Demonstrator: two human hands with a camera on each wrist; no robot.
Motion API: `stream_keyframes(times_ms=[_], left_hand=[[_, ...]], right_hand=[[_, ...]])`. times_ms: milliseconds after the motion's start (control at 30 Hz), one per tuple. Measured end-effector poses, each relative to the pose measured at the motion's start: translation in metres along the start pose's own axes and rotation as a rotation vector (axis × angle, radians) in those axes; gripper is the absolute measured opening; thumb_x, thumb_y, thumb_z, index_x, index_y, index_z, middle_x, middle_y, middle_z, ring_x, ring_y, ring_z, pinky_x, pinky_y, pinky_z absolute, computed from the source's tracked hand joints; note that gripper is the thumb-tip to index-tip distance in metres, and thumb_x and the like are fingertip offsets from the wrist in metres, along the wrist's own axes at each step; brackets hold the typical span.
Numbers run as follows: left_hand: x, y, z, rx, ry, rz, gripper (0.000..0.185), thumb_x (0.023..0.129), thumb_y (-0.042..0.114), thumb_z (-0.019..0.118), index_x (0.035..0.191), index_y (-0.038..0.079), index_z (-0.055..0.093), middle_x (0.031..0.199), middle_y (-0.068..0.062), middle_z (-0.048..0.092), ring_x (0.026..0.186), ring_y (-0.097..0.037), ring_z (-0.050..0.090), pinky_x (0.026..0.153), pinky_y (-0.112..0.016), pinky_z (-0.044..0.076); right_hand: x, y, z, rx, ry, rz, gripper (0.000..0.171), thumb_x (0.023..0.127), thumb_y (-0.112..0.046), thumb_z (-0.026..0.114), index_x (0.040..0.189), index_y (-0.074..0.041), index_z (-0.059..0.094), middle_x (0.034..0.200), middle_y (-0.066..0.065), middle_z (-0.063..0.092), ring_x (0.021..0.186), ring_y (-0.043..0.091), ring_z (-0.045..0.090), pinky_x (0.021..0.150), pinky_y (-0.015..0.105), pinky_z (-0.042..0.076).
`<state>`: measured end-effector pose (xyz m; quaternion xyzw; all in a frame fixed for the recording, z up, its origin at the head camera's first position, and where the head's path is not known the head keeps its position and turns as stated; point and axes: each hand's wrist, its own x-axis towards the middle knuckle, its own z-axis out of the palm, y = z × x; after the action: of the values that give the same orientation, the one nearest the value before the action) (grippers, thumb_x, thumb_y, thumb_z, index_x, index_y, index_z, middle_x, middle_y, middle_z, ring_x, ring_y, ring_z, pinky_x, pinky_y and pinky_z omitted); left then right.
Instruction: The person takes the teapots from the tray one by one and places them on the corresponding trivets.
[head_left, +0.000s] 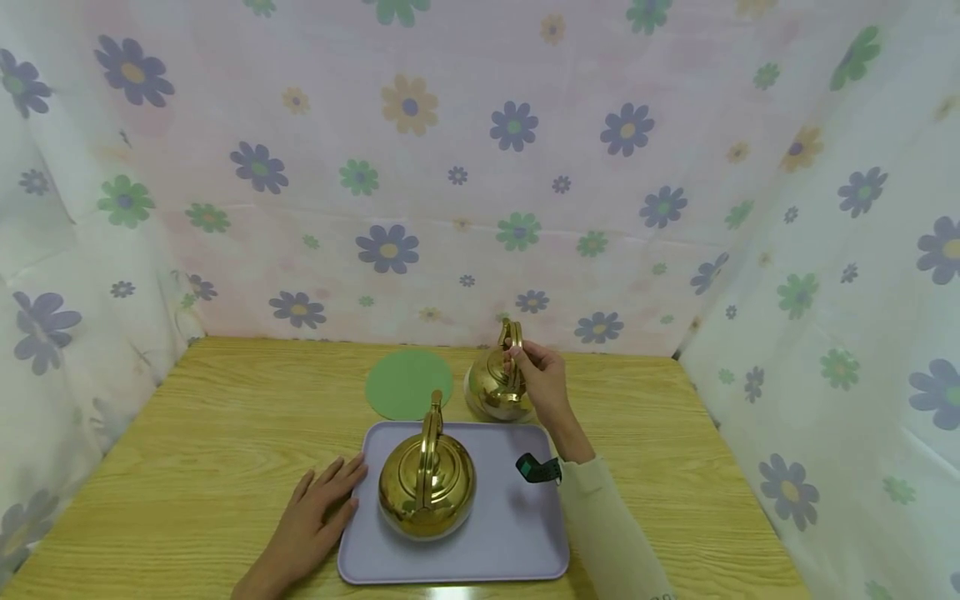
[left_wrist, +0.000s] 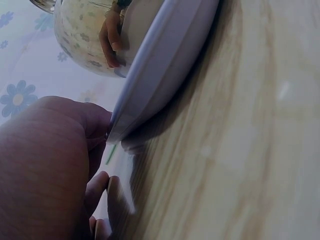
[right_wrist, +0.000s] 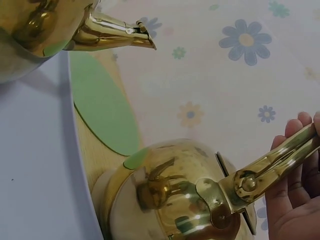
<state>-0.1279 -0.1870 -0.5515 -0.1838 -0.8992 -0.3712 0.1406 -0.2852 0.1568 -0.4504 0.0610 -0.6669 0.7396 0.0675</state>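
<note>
My right hand holds the raised handle of a shiny gold kettle behind the tray; in the right wrist view the fingers curl around that handle. This kettle is at table level, just past the tray's far edge. A second gold kettle stands upright on the left half of a lilac tray, its handle up and its spout pointing to the back. Beside the tray's left edge lies my left hand, fingers spread and relaxed, fingertips at the rim.
A round green mat lies on the wooden table behind the tray, left of the rear kettle. Flower-patterned cloth hangs at the back and both sides. A black wrist strap sits on my right wrist, over the tray.
</note>
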Motion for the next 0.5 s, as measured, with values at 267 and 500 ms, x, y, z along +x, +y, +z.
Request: stream_keyframes(times_ms=[267, 500], left_hand=[[-0.0009, -0.0040, 0.0018, 0.016, 0.007, 0.003, 0.045, 0.096, 0.012, 0.068, 0.140, 0.011, 0.063, 0.147, -0.006, 0.059, 0.135, -0.047, 0.048, 0.121, -0.056, 0.016], [0.0006, -0.0036, 0.0014, 0.009, 0.006, 0.004, 0.045, 0.096, 0.011, 0.068, 0.140, 0.010, 0.063, 0.147, -0.008, 0.059, 0.136, -0.047, 0.048, 0.121, -0.059, 0.016]], right_hand=[[0.0005, -0.0009, -0.0005, 0.013, -0.012, 0.060, 0.029, 0.104, -0.010, 0.058, 0.125, 0.006, 0.067, 0.114, 0.031, 0.066, 0.088, 0.026, 0.071, 0.076, 0.027, 0.061], [0.0059, -0.0065, -0.0070, 0.048, -0.098, 0.176, 0.043, 0.107, -0.014, 0.054, 0.140, 0.013, 0.052, 0.122, 0.028, 0.063, 0.091, 0.016, 0.068, 0.078, 0.025, 0.059]])
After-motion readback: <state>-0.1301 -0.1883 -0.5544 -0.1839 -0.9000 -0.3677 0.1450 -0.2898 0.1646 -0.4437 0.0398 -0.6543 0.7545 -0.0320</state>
